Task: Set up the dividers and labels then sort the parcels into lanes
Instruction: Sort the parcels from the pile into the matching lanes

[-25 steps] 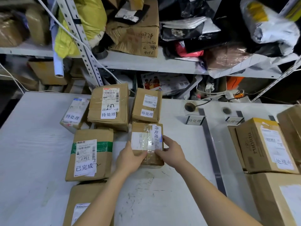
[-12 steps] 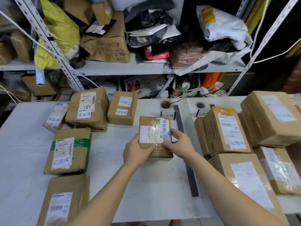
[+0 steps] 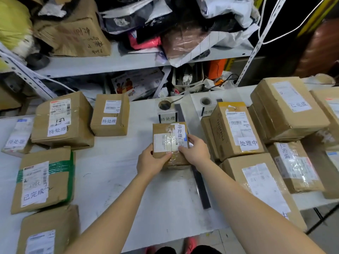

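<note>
left hand [image 3: 152, 162] + right hand [image 3: 197, 153], fingers [image 3: 191, 138] gripping my parcel [image 3: 167, 132] | divider [image 3: 201, 187], label [image 3: 167, 118] down | lots left to sort on tabletop [image 3: 113, 162], I reckon

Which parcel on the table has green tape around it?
The flat cardboard parcel at the left, labelled 已完成: a band of green tape crosses it, and no other parcel has any.

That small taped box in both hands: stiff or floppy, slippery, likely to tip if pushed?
Probably stiff: the small box shows square edges between the left hand and right hand. The glossy tape across its top may be slick to grip. It looks wider than tall, so it seems unlikely to tip when pushed.
</note>
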`<move>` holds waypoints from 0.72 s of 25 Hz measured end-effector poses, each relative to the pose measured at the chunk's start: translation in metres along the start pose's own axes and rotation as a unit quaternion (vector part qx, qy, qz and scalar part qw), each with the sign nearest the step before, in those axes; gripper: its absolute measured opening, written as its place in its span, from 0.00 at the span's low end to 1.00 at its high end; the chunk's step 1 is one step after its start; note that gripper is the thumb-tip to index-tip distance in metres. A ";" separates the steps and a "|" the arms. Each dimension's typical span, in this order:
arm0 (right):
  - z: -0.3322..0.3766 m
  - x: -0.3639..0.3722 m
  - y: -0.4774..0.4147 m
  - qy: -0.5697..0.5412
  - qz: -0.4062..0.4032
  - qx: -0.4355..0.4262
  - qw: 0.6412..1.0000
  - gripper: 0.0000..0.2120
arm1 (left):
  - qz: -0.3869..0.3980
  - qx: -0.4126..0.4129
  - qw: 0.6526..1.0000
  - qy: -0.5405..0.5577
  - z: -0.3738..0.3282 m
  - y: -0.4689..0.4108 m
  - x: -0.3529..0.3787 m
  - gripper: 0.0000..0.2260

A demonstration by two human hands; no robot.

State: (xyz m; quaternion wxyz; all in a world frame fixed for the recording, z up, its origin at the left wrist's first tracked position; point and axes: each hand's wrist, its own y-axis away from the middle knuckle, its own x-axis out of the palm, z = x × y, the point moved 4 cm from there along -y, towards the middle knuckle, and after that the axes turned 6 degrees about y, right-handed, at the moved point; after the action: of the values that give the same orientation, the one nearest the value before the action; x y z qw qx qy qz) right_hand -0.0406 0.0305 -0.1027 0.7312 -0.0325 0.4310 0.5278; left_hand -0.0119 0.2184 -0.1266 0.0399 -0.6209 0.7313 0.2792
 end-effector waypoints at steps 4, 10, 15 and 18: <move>0.005 0.005 0.000 0.046 -0.031 0.025 0.998 0.27 | 0.003 0.000 1.000 0.001 0.002 -0.011 0.005 0.27; 0.016 0.015 0.001 -0.008 -0.024 0.046 0.999 0.26 | 0.029 -0.020 0.999 -0.017 0.005 -0.021 -0.001 0.31; 0.046 0.011 0.013 0.000 -0.020 0.010 1.000 0.36 | 0.000 -0.008 0.995 -0.102 0.000 -0.028 -0.053 0.40; 0.078 0.007 0.017 0.068 -0.025 -0.074 0.995 0.34 | -0.035 0.037 0.982 -0.182 -0.011 -0.032 -0.105 0.36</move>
State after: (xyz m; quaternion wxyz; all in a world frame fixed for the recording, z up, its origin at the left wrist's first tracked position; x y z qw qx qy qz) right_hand -0.0078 0.0825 -0.0518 0.7083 -0.1330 0.4390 0.5365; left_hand 0.0448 0.3042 -0.0864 0.2056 -0.5831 0.6994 0.3586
